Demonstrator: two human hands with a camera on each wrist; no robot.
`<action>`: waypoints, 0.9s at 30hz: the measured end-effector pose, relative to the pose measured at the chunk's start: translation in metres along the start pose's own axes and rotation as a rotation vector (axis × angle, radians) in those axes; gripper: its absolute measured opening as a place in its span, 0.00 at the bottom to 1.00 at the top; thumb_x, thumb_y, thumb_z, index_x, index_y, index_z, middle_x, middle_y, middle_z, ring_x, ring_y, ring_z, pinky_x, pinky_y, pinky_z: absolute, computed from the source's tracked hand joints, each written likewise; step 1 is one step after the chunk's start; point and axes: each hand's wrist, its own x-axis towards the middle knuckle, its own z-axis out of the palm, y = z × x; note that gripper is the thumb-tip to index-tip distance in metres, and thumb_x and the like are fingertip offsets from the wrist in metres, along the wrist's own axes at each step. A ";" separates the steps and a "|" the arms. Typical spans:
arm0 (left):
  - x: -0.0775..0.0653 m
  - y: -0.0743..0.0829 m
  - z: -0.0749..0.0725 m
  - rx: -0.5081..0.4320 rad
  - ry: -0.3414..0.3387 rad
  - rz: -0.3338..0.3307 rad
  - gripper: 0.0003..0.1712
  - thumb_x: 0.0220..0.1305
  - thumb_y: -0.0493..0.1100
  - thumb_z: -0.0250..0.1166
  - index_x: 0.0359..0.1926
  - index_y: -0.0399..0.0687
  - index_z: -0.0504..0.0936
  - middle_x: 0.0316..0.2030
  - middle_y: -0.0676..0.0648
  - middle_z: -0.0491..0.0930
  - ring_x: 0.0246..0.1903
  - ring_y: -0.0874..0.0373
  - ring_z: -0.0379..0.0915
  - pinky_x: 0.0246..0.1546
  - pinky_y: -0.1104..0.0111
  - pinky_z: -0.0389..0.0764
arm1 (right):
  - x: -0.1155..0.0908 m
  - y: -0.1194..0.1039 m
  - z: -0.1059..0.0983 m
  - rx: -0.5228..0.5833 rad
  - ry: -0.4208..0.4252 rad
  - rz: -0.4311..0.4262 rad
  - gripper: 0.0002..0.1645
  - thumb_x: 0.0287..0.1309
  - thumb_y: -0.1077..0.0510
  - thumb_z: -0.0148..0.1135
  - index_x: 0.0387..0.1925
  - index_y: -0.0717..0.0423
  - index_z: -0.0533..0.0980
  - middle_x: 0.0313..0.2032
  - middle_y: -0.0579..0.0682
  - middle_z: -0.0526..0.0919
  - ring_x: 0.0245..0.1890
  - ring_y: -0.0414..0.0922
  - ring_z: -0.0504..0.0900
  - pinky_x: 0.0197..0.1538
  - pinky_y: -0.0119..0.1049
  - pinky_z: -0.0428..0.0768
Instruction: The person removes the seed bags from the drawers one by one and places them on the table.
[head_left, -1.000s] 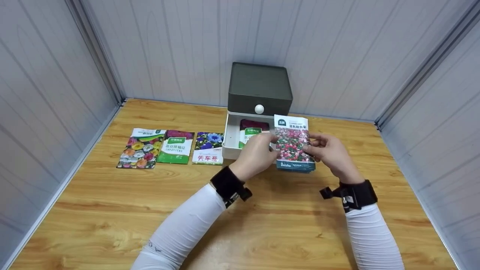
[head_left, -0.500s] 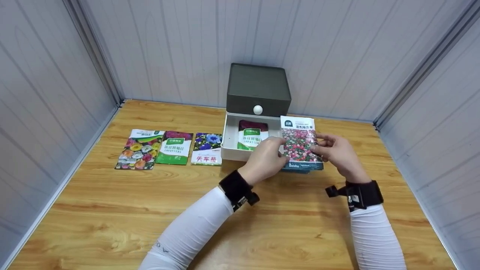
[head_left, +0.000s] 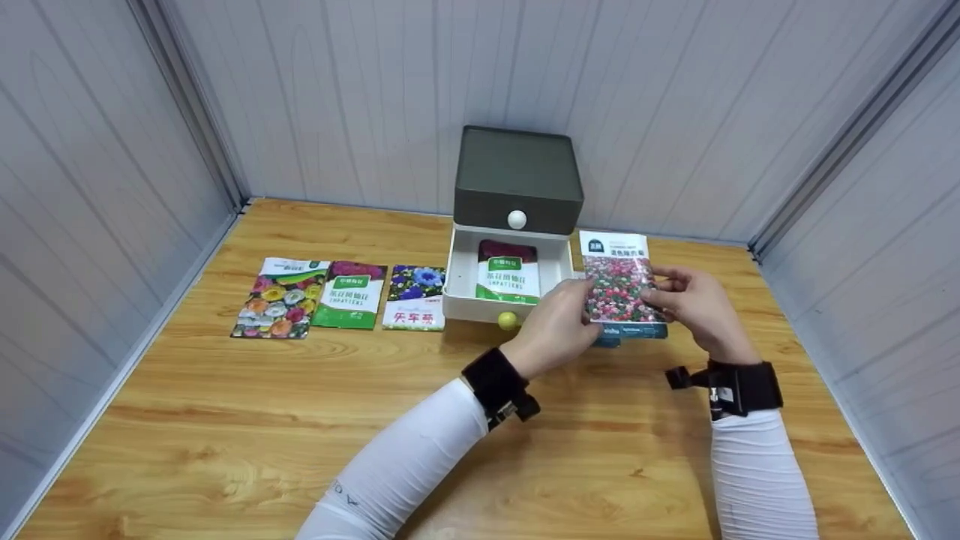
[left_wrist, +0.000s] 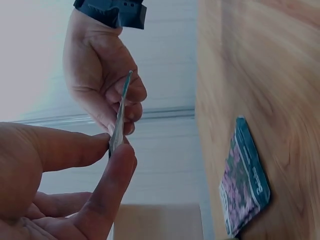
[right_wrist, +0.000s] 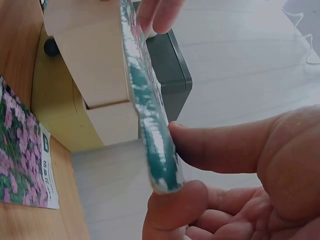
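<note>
A seed packet point(head_left: 616, 289) with pink flowers and a teal lower edge is held up right of the open drawer point(head_left: 459, 300). My left hand point(head_left: 553, 326) pinches its left side between thumb and finger. On the opposite side my right hand point(head_left: 697, 311) pinches it the same way. Edge-on, the packet point(left_wrist: 119, 120) shows thin between both hands in the left wrist view. Below it, another pink-flowered packet point(left_wrist: 242, 185) lies on the table, mostly hidden in the head view. An impatiens packet point(head_left: 508, 274) lies in the drawer.
The drawer belongs to a small cabinet point(head_left: 517, 165) with a dark green top, against the back wall. Left of it lie three seed packets: a mixed-flower one point(head_left: 281, 300), an impatiens one point(head_left: 350, 296) and a cornflower one point(head_left: 415, 298). Panel walls enclose the table point(head_left: 300, 420).
Both hands have moved right with the pink-flowered packet, away from over the drawer's right side. The impatiens packet inside and the drawer's yellow knob have come into view.
</note>
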 end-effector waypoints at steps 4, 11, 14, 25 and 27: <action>0.003 0.007 0.007 -0.012 -0.023 -0.023 0.36 0.68 0.36 0.77 0.75 0.38 0.77 0.69 0.41 0.79 0.64 0.54 0.78 0.68 0.68 0.78 | 0.002 0.004 -0.005 -0.007 0.000 0.013 0.40 0.79 0.60 0.68 0.82 0.69 0.63 0.52 0.54 0.81 0.41 0.38 0.84 0.40 0.30 0.84; 0.007 0.014 0.025 0.046 -0.065 -0.028 0.46 0.66 0.35 0.78 0.81 0.34 0.68 0.80 0.36 0.69 0.78 0.47 0.69 0.77 0.64 0.70 | 0.006 0.012 -0.016 0.027 0.000 0.045 0.40 0.78 0.62 0.67 0.83 0.69 0.63 0.50 0.50 0.82 0.42 0.38 0.84 0.43 0.30 0.87; 0.008 0.014 0.034 0.079 -0.076 -0.028 0.48 0.67 0.34 0.77 0.83 0.34 0.66 0.82 0.33 0.64 0.80 0.45 0.66 0.77 0.63 0.70 | 0.008 0.017 -0.020 0.033 0.000 0.054 0.40 0.78 0.62 0.67 0.82 0.69 0.64 0.48 0.48 0.83 0.42 0.38 0.85 0.43 0.30 0.87; 0.016 0.003 0.065 0.021 -0.117 -0.075 0.50 0.66 0.32 0.75 0.85 0.40 0.63 0.83 0.35 0.63 0.83 0.44 0.60 0.79 0.57 0.68 | 0.017 0.034 -0.027 0.075 -0.011 0.102 0.40 0.79 0.62 0.66 0.83 0.69 0.62 0.49 0.46 0.85 0.43 0.37 0.85 0.45 0.30 0.86; 0.019 0.001 0.069 -0.007 -0.124 -0.092 0.49 0.66 0.34 0.77 0.84 0.40 0.65 0.82 0.37 0.66 0.83 0.47 0.60 0.80 0.60 0.66 | 0.020 0.039 -0.027 0.075 -0.007 0.116 0.40 0.80 0.61 0.66 0.83 0.69 0.62 0.50 0.46 0.85 0.43 0.36 0.85 0.44 0.30 0.86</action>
